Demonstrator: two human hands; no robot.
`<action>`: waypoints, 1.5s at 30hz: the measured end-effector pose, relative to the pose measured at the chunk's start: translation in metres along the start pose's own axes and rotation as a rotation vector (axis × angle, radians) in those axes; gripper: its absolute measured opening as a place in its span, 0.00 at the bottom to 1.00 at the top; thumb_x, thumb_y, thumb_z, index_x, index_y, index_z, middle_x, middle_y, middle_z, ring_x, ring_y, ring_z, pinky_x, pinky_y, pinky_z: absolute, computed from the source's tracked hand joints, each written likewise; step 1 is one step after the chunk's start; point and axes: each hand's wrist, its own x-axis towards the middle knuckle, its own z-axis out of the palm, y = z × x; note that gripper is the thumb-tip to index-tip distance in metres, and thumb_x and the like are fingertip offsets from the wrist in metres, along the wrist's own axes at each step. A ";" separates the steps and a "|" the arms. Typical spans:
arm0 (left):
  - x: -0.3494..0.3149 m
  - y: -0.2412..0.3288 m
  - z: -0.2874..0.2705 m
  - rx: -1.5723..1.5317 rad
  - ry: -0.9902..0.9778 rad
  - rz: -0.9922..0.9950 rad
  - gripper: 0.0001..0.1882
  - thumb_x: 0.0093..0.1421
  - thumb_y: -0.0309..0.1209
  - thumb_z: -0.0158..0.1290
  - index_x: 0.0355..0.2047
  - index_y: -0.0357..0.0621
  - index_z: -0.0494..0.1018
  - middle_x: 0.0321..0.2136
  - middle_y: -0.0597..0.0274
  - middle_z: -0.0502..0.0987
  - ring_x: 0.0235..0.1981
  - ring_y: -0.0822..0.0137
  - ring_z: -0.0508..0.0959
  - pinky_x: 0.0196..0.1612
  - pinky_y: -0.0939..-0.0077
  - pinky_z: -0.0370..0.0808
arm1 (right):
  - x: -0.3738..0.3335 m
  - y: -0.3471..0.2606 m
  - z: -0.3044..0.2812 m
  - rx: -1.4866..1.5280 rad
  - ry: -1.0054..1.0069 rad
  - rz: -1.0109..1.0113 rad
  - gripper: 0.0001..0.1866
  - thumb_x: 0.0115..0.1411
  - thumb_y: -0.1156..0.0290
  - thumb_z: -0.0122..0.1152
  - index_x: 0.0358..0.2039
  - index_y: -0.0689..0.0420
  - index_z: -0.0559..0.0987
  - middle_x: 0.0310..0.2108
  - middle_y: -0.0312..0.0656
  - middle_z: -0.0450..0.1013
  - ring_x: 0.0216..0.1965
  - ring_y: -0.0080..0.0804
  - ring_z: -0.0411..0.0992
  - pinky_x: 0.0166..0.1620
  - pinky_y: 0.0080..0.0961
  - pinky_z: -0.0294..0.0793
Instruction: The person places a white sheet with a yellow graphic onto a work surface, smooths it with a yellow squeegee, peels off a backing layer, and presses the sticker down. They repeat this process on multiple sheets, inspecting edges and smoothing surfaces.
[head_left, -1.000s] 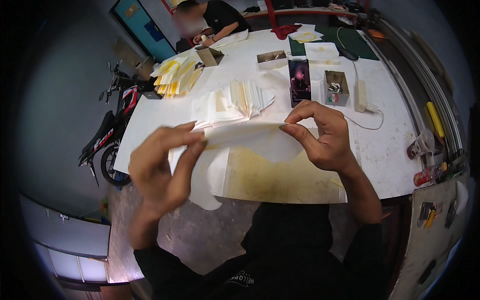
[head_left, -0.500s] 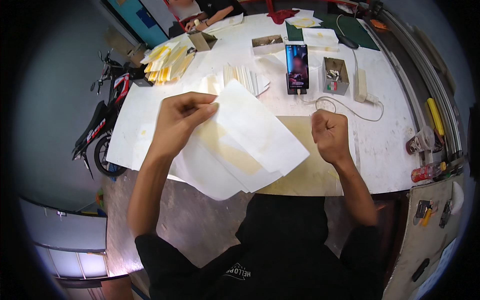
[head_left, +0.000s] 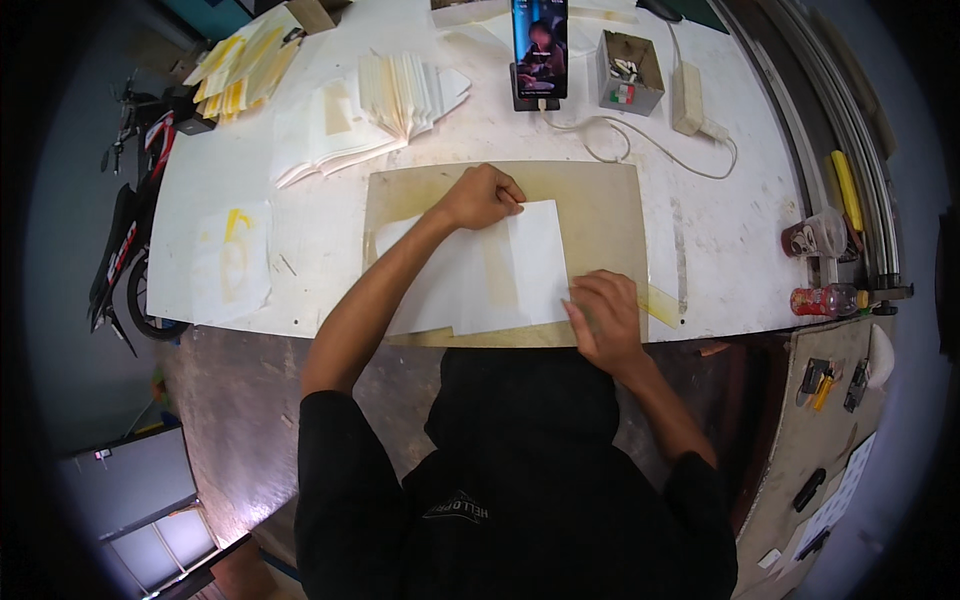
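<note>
Left hand (head_left: 483,197) curled into a fist, pressing the white paper (head_left: 500,268) on the board (head_left: 600,200); right hand (head_left: 603,318) flat, fingers together, on the paper's lower right corner, tabletop (head_left: 320,215) beneath

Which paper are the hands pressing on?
The white sheet on the brown board. The left hand presses its top edge, the right hand its lower corner. The fanned stack and the yellow-stained sheet lie untouched.

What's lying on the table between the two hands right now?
In the head view, the white folded paper spans between left hand and right hand, lying on the tan mat.
</note>
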 end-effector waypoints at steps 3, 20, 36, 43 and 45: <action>0.007 0.005 -0.001 0.033 0.014 0.033 0.08 0.58 0.24 0.64 0.38 0.34 0.84 0.30 0.55 0.86 0.31 0.71 0.83 0.39 0.75 0.80 | -0.005 0.007 0.011 -0.091 -0.154 -0.074 0.09 0.58 0.72 0.70 0.37 0.60 0.82 0.47 0.44 0.78 0.55 0.43 0.73 0.60 0.48 0.66; -0.098 0.012 0.059 0.572 0.216 0.352 0.41 0.59 0.55 0.62 0.63 0.38 0.70 0.67 0.43 0.65 0.70 0.44 0.61 0.73 0.42 0.52 | -0.014 0.010 0.021 -0.155 -0.272 -0.024 0.11 0.57 0.69 0.73 0.38 0.58 0.82 0.51 0.40 0.77 0.60 0.38 0.71 0.62 0.52 0.66; -0.097 0.002 0.065 0.542 0.220 0.318 0.44 0.59 0.60 0.57 0.67 0.43 0.66 0.69 0.46 0.61 0.72 0.46 0.58 0.74 0.41 0.47 | 0.016 0.024 0.020 -0.076 -0.342 0.027 0.12 0.57 0.71 0.71 0.42 0.58 0.82 0.53 0.42 0.76 0.59 0.43 0.72 0.63 0.54 0.63; -0.096 0.002 0.065 0.536 0.225 0.310 0.44 0.58 0.59 0.59 0.68 0.45 0.65 0.70 0.47 0.60 0.72 0.47 0.58 0.74 0.42 0.47 | 0.069 0.058 0.036 -0.232 -0.375 0.049 0.19 0.62 0.63 0.67 0.51 0.56 0.82 0.62 0.42 0.72 0.67 0.47 0.64 0.69 0.57 0.55; -0.095 0.002 0.065 0.533 0.227 0.308 0.44 0.58 0.59 0.59 0.68 0.45 0.66 0.70 0.47 0.61 0.72 0.47 0.58 0.74 0.42 0.47 | 0.072 0.061 0.031 -0.251 -0.382 0.059 0.19 0.62 0.62 0.68 0.51 0.56 0.82 0.63 0.42 0.72 0.67 0.47 0.64 0.69 0.57 0.54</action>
